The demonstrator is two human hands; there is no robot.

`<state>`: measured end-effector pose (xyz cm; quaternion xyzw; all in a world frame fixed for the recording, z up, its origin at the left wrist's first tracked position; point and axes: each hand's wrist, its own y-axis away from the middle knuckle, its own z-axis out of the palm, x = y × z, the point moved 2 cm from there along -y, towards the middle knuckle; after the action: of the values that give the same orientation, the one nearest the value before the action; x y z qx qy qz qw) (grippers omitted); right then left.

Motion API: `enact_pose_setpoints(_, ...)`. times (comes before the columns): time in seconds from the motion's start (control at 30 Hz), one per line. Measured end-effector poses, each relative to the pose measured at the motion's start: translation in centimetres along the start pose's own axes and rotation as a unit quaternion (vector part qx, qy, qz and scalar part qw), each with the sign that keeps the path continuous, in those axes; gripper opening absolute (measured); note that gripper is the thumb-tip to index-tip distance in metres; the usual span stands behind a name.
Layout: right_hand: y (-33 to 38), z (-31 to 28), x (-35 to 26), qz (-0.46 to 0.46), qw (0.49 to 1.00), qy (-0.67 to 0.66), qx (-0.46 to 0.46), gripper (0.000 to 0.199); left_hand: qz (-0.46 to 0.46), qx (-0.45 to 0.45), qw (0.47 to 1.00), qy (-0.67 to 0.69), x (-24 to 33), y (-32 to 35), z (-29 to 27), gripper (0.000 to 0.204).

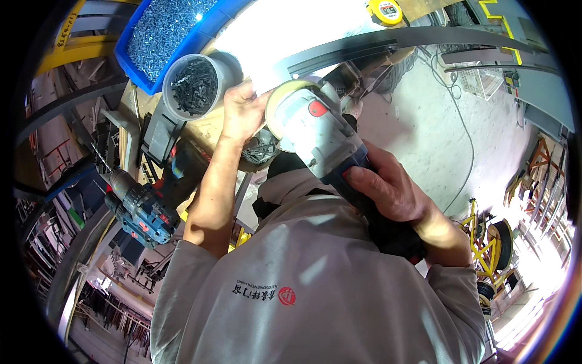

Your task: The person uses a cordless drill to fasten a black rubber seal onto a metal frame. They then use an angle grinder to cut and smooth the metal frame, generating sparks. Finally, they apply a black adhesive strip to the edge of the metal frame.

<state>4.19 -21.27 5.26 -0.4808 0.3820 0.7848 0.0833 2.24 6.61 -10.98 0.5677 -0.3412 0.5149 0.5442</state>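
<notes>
My right hand (391,188) is wrapped round the dark blue body of an angle grinder (327,136), its pale grey head pointing up and left. A yellowish disc (279,109) sits at the grinder's front end. Beside the disc's left edge is my left hand (244,112); its fingers bend toward the disc and are partly hidden, so what they hold cannot be made out. Just beyond the grinder, a long dark metal profile (345,54) runs off to the right, over the brightly lit bench top.
A blue bin of screws (123,51) and a clear tub (225,79) of black pieces stand at the upper left. A cordless drill (142,209) with a long bit is at left. A yellow tape measure (385,12) lies at the far side. A cable (467,127) trails on the floor.
</notes>
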Motion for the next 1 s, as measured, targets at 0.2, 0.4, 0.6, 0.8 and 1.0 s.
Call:
enact_pose_setpoints(0.2, -0.3, -0.1, 0.0, 0.002, 1.000, -0.004, -0.008, 0.051, 0.015, 0.020, 0.998, 0.054, 0.5, 0.0, 0.6, 0.019)
enact_pose_setpoints(0.4, -0.5, 0.0, -0.2, -0.004, 1.000, -0.009, -0.007, 0.050, 0.021, 0.015, 0.998, 0.050, 0.2, 0.1, 0.5, 0.018)
enact_pose_setpoints(0.6, -0.5, 0.0, 0.3, 0.004, 1.000, -0.018, 0.000, 0.046, 0.017, 0.019, 1.000, -0.002, 0.4, 0.1, 0.4, 0.015)
enact_pose_setpoints(0.8, -0.4, 0.1, 0.7, 0.021, 1.000, -0.010, 0.012, 0.042, 0.012, 0.027, 0.999, 0.029, 1.0, 0.3, 0.8, 0.016)
enact_pose_setpoints(1.0, -0.5, 0.3, 0.5, 0.007, 0.999, -0.021, 0.023, 0.039, 0.019, 0.033, 0.999, 0.036, 1.2, 0.2, 0.8, 0.019)
